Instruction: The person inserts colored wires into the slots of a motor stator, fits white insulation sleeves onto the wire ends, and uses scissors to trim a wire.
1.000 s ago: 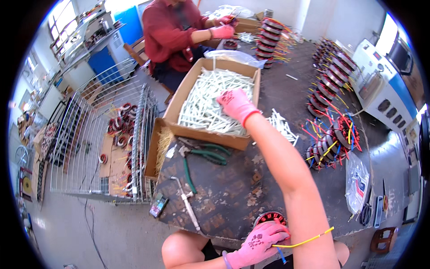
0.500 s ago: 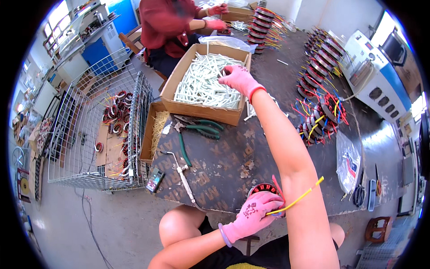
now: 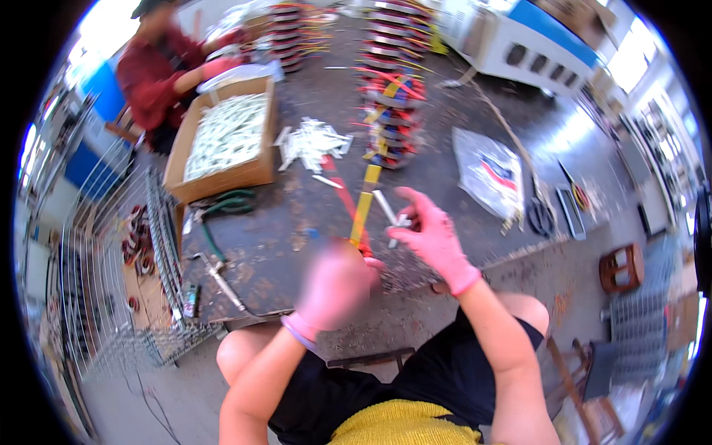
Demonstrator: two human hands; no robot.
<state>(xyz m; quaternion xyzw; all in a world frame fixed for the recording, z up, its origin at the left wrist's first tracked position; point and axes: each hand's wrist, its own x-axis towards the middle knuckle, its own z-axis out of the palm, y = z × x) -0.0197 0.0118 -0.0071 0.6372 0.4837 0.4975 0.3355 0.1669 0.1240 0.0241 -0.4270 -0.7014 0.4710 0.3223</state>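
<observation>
My left hand (image 3: 334, 289), in a pink glove and smeared by motion, is closed at the near table edge round a wound motor stator, which it mostly hides. Long leads rise from there: a yellow wire (image 3: 363, 208) and a red wire (image 3: 341, 194), both blurred. Just to the right, my right hand (image 3: 437, 237), also gloved in pink, pinches a few short white sleeves (image 3: 400, 221) between thumb and fingers. Beyond the hands lies a loose heap of the same white sleeves (image 3: 315, 144).
A cardboard box (image 3: 222, 182) full of white sleeves stands at left, with green-handled pliers (image 3: 226, 204) and a torch (image 3: 222, 285) nearer me. Stator stacks (image 3: 393, 111) rise at the back. A plastic bag (image 3: 489, 170) lies right. A co-worker (image 3: 159, 81) sits far left.
My right hand has come back from the box toward my left hand, with white sleeves in it. The view has swung right, and my left hand with the stator is now blurred.
</observation>
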